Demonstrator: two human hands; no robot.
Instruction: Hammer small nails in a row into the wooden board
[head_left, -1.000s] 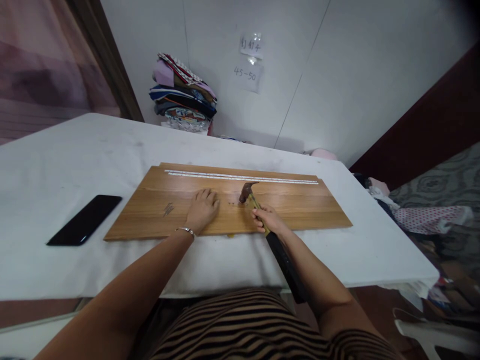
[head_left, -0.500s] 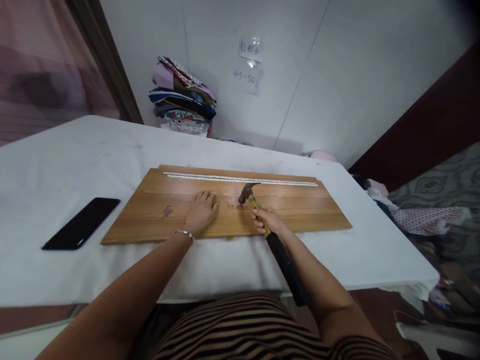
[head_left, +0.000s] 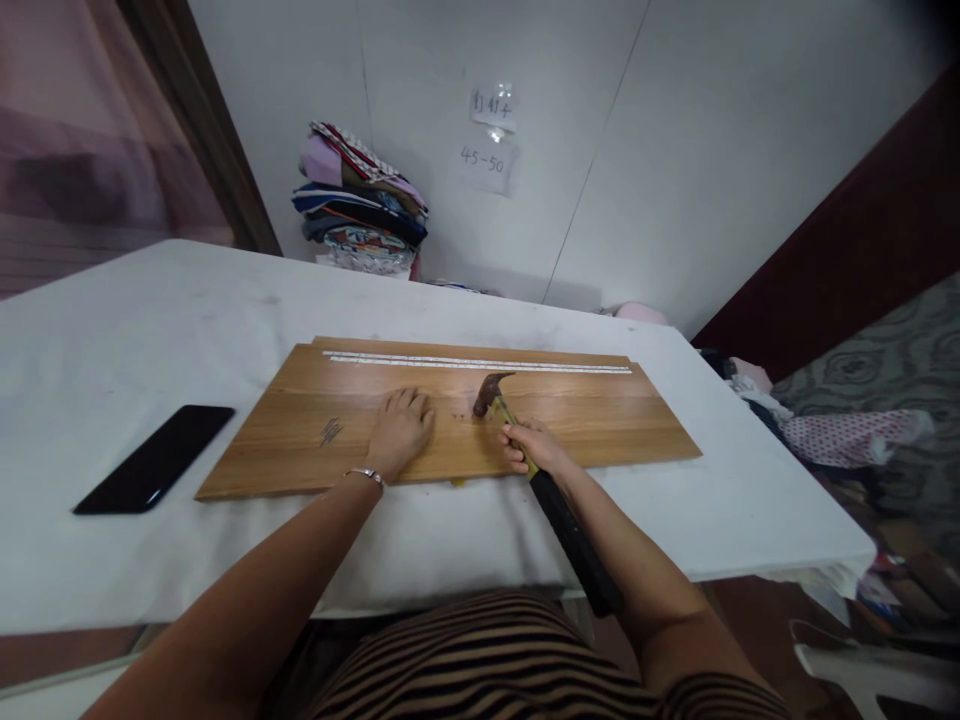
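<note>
A long wooden board (head_left: 600,420) lies on the white table (head_left: 112,360). My left hand (head_left: 399,432) rests flat on the board, fingers stretched out, holding nothing. My right hand (head_left: 531,448) is closed round the yellow-and-black handle of a claw hammer (head_left: 491,392), high up near the head. The hammer's rusty head sits on or just above the board beside a short row of tiny nails (head_left: 457,412), right of my left fingertips. A few loose nails (head_left: 330,432) lie on the board's left part.
A strip of white tape (head_left: 480,363) runs along the board's far edge. A black phone (head_left: 154,472) lies on the table at the left. Folded clothes (head_left: 360,200) are stacked against the back wall. Cloth and clutter lie on the floor at the right.
The view has tilted slightly, so everything sits a little lower in frame. Both hands and the hammer keep almost the same places on the board.
</note>
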